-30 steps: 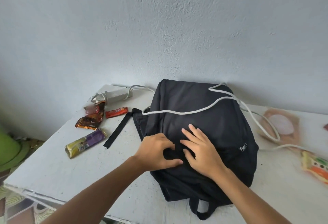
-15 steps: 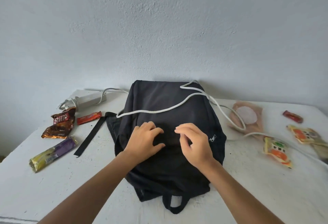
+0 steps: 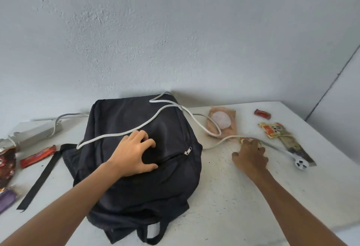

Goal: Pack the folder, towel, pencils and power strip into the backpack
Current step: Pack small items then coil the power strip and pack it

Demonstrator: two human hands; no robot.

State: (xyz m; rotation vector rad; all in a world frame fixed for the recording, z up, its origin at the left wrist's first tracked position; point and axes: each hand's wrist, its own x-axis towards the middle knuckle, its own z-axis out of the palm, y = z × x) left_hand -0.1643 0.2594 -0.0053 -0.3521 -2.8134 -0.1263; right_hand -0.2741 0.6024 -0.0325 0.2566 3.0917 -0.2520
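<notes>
The left hand [image 3: 134, 154] lies on the front panel of the backpack [image 3: 136, 167], fingers bent and spread, pressing into the black fabric just left of the zip pull [image 3: 187, 150]. It holds nothing that can be made out. The right hand [image 3: 250, 155] reaches over the table [image 3: 233, 197] to the right of the backpack, palm down, fingers curled over the white cord [image 3: 167, 117] and a small orange-and-yellow packet [image 3: 245, 139] beneath the fingertips; whether the fingers close on the cord, on the packet, or on neither cannot be determined.

The backpack lies flat at the centre of the table, top handle toward the camera, a black strap [image 3: 41, 173] trailing off its left side. The cord crosses the backpack diagonally from its left edge to the far right corner, then loops down the table on the right, passes under the right hand and ends in a white plug [image 3: 301, 163]. The power strip [image 3: 37, 133] lies at the far left of the table, against the wall, outside the backpack. Folder, towel and pencils are not visible.

Near the power strip: a red snack bar [image 3: 38, 156], a dark wrapper [image 3: 6, 166] and a purple wrapper [image 3: 6, 200]. Right of the backpack: a pale pink packet [image 3: 223, 124], a red sweet [image 3: 262, 113] and a long printed wrapper [image 3: 282, 136] beside the plug
</notes>
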